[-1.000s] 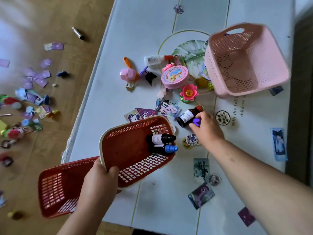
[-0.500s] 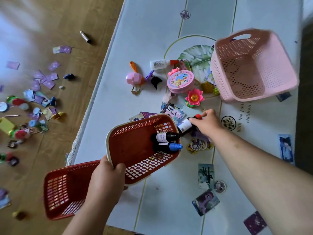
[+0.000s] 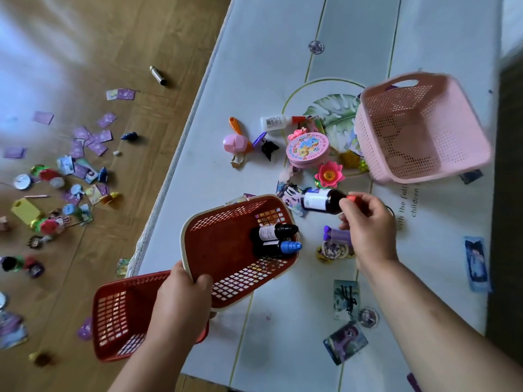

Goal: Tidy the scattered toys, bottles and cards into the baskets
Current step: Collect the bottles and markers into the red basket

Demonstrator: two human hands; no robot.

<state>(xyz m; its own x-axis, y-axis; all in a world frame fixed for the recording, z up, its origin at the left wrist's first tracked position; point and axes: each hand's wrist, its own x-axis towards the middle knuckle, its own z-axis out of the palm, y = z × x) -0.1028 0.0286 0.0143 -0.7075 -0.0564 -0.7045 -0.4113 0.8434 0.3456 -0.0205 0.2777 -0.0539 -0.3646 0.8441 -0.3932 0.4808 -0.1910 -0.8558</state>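
Head view: the left hand point(image 3: 181, 295) comes up from the bottom edge, forearm nearly straight. Its fingers are curled over the near rim of a red basket point(image 3: 220, 244) and clamp it, tipping the basket so its open mouth faces the camera. A black-capped bottle point(image 3: 276, 232) and a blue-capped bottle point(image 3: 278, 247) lie side by side in its far end. A second red basket point(image 3: 119, 318) sits just below that hand. I cannot tell whether the hand holds it too.

The right hand point(image 3: 368, 224) reaches in from the lower right, wrist bent. Thumb and forefinger pinch the red cap of a brown bottle point(image 3: 322, 200), and the other fingers are loosely curled. The bottle hangs roughly level above the mat point(image 3: 268, 80), its base pointing left, just beyond the held basket's far corner. A pink basket point(image 3: 424, 131) lies tilted further back, and cards point(image 3: 345, 299) dot the mat.
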